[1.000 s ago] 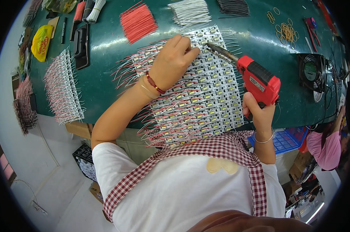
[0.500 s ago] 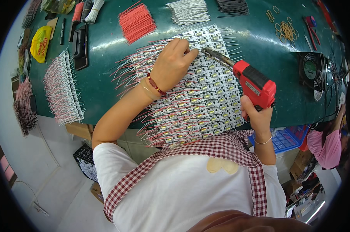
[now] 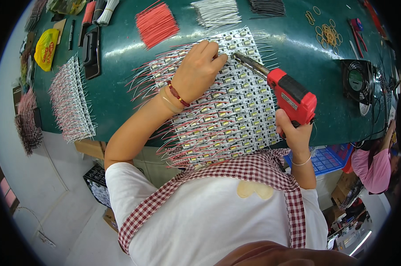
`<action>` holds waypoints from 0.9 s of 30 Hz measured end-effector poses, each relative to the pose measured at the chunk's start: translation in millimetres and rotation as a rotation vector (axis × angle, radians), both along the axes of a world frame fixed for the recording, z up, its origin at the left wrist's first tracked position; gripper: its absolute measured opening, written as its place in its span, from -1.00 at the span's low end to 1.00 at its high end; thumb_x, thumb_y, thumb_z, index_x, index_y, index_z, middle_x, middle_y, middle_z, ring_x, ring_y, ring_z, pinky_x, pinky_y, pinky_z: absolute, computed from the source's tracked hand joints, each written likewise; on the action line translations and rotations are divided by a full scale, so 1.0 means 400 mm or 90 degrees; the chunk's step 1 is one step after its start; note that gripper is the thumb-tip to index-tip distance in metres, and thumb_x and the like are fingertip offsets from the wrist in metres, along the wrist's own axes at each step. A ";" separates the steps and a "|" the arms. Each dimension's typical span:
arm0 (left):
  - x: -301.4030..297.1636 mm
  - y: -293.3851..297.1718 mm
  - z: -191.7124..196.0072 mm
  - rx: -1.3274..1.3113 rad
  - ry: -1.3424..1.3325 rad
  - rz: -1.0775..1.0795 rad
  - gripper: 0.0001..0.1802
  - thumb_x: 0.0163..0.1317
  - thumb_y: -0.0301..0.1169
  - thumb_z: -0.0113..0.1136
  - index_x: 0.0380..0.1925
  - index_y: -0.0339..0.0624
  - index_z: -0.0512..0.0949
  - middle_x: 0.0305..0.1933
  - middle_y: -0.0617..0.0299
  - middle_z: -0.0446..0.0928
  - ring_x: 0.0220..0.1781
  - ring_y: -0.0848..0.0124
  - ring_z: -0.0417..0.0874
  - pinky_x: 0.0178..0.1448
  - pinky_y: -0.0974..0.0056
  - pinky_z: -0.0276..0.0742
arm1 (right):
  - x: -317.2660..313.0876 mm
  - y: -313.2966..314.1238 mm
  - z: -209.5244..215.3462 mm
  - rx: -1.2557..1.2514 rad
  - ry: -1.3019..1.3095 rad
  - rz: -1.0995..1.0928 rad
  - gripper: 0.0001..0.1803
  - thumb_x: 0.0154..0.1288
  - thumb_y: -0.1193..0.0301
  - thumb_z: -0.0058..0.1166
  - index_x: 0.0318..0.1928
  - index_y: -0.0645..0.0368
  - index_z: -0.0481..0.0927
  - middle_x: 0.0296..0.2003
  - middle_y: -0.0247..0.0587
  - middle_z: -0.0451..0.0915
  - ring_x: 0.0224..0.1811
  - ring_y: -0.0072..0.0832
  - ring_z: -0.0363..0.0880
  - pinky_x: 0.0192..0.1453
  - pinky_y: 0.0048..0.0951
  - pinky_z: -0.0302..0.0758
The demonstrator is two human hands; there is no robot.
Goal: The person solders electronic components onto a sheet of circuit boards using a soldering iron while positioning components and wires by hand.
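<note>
A panel of white circuit boards lies on the green table in front of me, with rows of small yellowish parts. Thin red and white wires fan out from its left side, shorter dark ones from its right. My left hand rests over the panel's upper part, thumb and fingers closed in a pinch; whatever is between the fingertips is hidden. In my right hand is a red and black soldering gun, gripped by its handle. Its dark tip points left, down at the panel beside my left fingertips.
Bundles of red wires, white wires and black wires lie beyond the panel. Rubber bands, pliers and a black fan sit right. Wired boards lie left; a person in pink is far right.
My left hand has shifted very slightly at the panel, its fingers a little differently bent. The soldering gun has barely moved.
</note>
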State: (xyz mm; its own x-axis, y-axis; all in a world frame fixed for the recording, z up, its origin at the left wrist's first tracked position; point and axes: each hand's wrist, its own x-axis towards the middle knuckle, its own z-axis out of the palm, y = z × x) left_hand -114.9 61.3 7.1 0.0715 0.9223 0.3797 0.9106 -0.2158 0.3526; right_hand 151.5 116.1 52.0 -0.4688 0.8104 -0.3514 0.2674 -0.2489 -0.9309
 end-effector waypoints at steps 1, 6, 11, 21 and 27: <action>0.000 0.000 0.000 -0.001 0.000 0.002 -0.73 -0.13 -0.65 0.14 -0.33 -0.24 0.57 -0.44 0.17 0.33 -0.34 0.25 0.43 -0.24 0.24 0.41 | 0.000 -0.001 -0.003 0.007 -0.032 0.017 -0.84 0.10 0.51 0.29 -0.33 0.27 0.58 -0.58 -0.44 0.53 -0.63 -0.74 0.44 -0.58 -0.66 0.36; -0.003 0.003 -0.001 0.010 0.000 -0.002 -0.71 -0.14 -0.66 0.13 -0.33 -0.22 0.58 -0.44 0.18 0.33 -0.34 0.26 0.43 -0.25 0.24 0.42 | -0.002 -0.002 -0.003 0.045 -0.015 0.030 -0.86 0.09 0.51 0.29 -0.35 0.26 0.58 -0.60 -0.46 0.52 -0.63 -0.75 0.44 -0.58 -0.65 0.35; -0.003 0.002 -0.003 0.007 0.005 -0.001 -0.72 -0.14 -0.66 0.14 -0.34 -0.21 0.58 -0.44 0.19 0.34 -0.34 0.27 0.43 -0.24 0.25 0.42 | -0.004 -0.008 0.020 0.004 0.010 -0.043 -0.84 0.10 0.52 0.27 -0.31 0.28 0.57 -0.57 -0.41 0.54 -0.64 -0.74 0.45 -0.59 -0.64 0.39; -0.008 0.005 -0.004 0.015 0.021 -0.018 -0.73 -0.15 -0.65 0.14 -0.35 -0.22 0.57 -0.44 0.19 0.36 -0.32 0.27 0.43 -0.20 0.24 0.42 | -0.001 -0.008 0.004 0.015 0.004 0.005 -0.86 0.11 0.50 0.28 -0.36 0.28 0.58 -0.59 -0.42 0.54 -0.67 -0.74 0.43 -0.59 -0.65 0.37; -0.008 0.004 -0.004 0.014 0.012 -0.016 -0.74 -0.15 -0.65 0.13 -0.36 -0.24 0.57 -0.43 0.19 0.36 -0.32 0.26 0.43 -0.20 0.23 0.42 | -0.003 -0.007 -0.005 0.044 -0.018 0.033 -0.86 0.11 0.50 0.28 -0.37 0.27 0.58 -0.59 -0.43 0.54 -0.65 -0.76 0.43 -0.58 -0.65 0.35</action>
State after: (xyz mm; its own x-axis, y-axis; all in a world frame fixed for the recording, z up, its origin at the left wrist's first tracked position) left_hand -118.0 63.1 5.6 0.1024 0.9113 0.3989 0.9114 -0.2466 0.3295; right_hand 150.4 113.1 50.1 -0.5020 0.8080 -0.3086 0.3044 -0.1689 -0.9374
